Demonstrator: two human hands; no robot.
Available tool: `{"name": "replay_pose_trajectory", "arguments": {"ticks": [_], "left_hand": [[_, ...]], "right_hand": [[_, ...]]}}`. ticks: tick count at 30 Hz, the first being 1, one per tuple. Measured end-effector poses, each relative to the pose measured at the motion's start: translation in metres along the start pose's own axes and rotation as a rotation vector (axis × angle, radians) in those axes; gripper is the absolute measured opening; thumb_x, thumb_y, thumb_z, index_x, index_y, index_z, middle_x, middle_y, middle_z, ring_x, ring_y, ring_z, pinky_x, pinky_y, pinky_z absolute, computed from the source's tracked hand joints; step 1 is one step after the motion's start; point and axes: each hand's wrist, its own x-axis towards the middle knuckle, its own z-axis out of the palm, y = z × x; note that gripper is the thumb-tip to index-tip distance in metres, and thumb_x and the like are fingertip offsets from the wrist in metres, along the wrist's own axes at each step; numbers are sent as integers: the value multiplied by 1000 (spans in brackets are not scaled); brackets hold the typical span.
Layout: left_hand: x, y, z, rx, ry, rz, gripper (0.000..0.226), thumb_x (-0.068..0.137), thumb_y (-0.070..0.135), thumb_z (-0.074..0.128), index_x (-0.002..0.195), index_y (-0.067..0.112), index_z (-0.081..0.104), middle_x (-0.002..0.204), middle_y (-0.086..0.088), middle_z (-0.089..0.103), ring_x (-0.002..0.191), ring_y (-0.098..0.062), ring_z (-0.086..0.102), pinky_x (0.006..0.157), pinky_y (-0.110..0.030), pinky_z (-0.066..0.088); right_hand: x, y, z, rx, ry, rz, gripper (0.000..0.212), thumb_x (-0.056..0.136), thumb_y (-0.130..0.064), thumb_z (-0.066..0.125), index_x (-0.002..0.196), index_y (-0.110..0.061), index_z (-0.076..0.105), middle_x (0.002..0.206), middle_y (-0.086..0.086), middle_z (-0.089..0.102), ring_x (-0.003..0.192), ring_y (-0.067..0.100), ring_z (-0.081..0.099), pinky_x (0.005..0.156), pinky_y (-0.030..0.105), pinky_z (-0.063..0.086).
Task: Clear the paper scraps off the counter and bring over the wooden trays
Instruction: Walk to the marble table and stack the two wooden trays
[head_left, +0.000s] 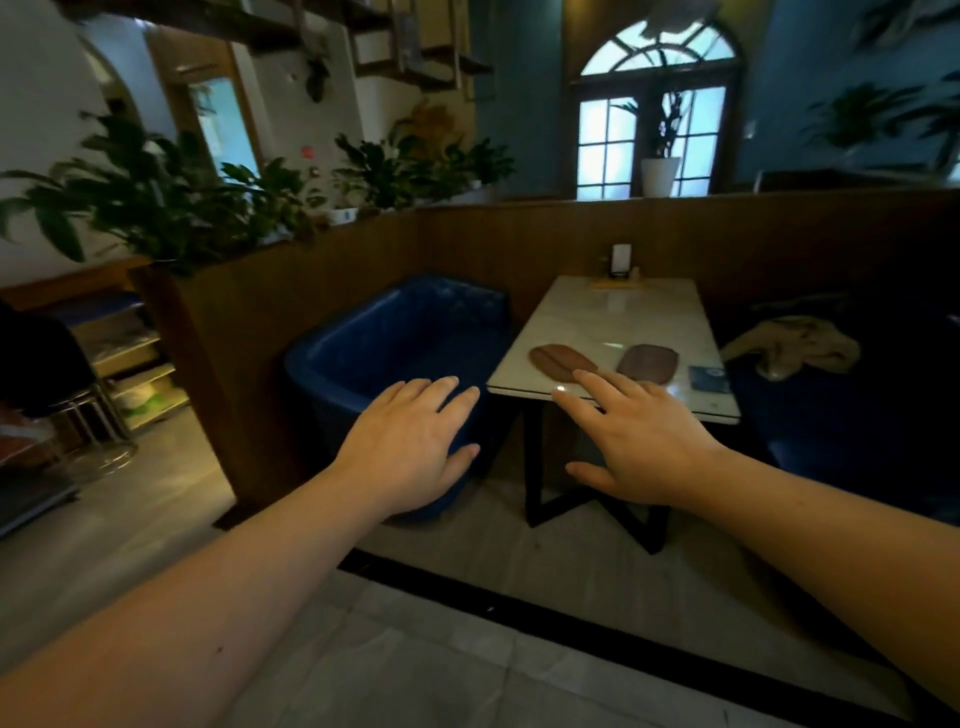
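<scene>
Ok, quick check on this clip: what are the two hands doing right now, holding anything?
Left hand: open, fingers spread, holding nothing.
Right hand: open, fingers spread, holding nothing, stretched toward the two brown oval wooden trays on the white marble table.

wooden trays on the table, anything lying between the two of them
In the head view, nothing lies between the left wooden tray and the right wooden tray: only bare pale table top shows, though the right hand overlaps their near edges.

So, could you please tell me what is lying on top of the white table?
On the white table lie two brown wooden trays, a blue card and a stand at the far end. The right hand covers part of the near edge.
</scene>
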Motion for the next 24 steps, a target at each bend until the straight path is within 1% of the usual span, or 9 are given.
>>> {"name": "replay_pose_trajectory", "arguments": {"ticks": [3, 6, 11, 14, 18, 21, 24], "left_hand": [[43, -3, 29, -32, 1, 43, 64, 90, 54, 40, 144, 22, 27, 149, -7, 37, 133, -24, 35, 108, -43, 32], [87, -16, 60, -59, 2, 93, 63, 91, 53, 41, 144, 21, 29, 148, -6, 38, 132, -24, 36, 107, -41, 33], [161, -56, 116, -173, 9, 83, 61, 91, 53, 39, 142, 20, 32, 145, -4, 42, 128, -22, 41, 99, -38, 41], [208, -83, 151, -202, -18, 87, 61, 91, 52, 40, 141, 19, 34, 142, -3, 45, 124, -22, 45, 93, -39, 46], [260, -109, 189, -202, -22, 134, 60, 90, 52, 42, 139, 19, 38, 136, -3, 51, 117, -22, 50, 84, -39, 50], [295, -117, 215, -222, -46, 179, 58, 89, 52, 43, 136, 19, 40, 128, -1, 56, 108, -21, 55, 75, -38, 52], [333, -118, 242, -230, -43, 214, 57, 88, 51, 44, 133, 17, 42, 124, -2, 57, 105, -21, 56, 72, -37, 52]], "right_hand": [[20, 23, 28, -8, -31, 35, 84, 80, -71, 45, 146, -27, 19, 152, 15, 38, 134, 36, 41, 100, 51, 43], [47, 44, 56, -7, -60, 80, 83, 80, -71, 45, 146, -27, 19, 153, 15, 36, 136, 35, 39, 101, 52, 43], [100, 85, 93, 8, -118, 204, 82, 83, -68, 47, 147, -28, 15, 156, 12, 31, 135, 33, 39, 104, 51, 39], [135, 111, 113, 10, -153, 281, 81, 83, -67, 49, 148, -29, 17, 156, 11, 32, 134, 32, 41, 106, 49, 36], [168, 137, 137, 28, -203, 349, 75, 83, -65, 50, 144, -29, 22, 151, 7, 38, 129, 29, 46, 103, 47, 41], [181, 156, 158, 38, -231, 386, 73, 84, -64, 50, 143, -29, 25, 148, 7, 40, 128, 30, 47, 101, 46, 44], [195, 182, 181, 45, -237, 427, 72, 84, -64, 50, 142, -30, 26, 146, 6, 43, 127, 29, 47, 100, 45, 45]]}}
